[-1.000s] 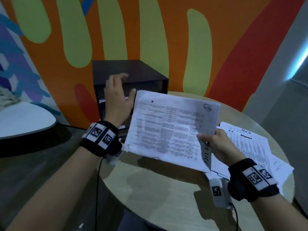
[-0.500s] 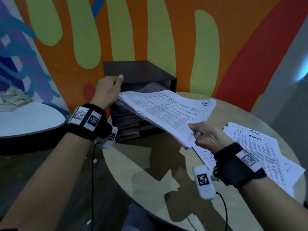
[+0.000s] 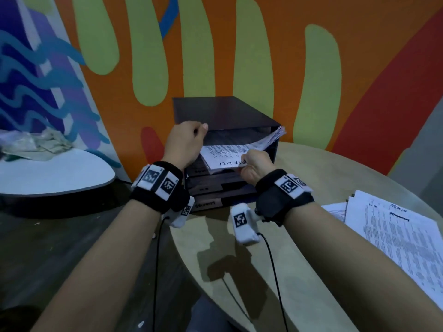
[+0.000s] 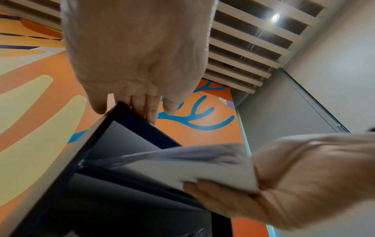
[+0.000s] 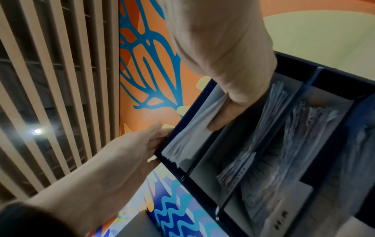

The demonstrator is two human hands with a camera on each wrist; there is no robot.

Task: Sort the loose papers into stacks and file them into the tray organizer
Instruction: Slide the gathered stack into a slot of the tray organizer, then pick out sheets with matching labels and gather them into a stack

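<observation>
The dark tray organizer (image 3: 223,111) stands at the far edge of the round table. My left hand (image 3: 189,140) grips its top front left corner, fingers curled over the top panel (image 4: 129,112). My right hand (image 3: 254,164) pinches the near edge of a stack of printed papers (image 3: 227,154), which lies partly inside the top slot and bends up at its far right corner. The right wrist view shows that stack (image 5: 190,133) in the top slot and more papers (image 5: 274,141) in the lower slots. A loose pile of papers (image 3: 395,238) lies on the table at the right.
The round beige table (image 3: 299,271) has the organizer close against the painted wall (image 3: 239,56). A white table (image 3: 52,176) with crumpled material (image 3: 40,142) stands to the left, across a dark gap. Cables hang from both wrist units.
My right hand has carried the stack forward from above the table into the top slot. My left hand went from open at the organizer's front to gripping its top corner.
</observation>
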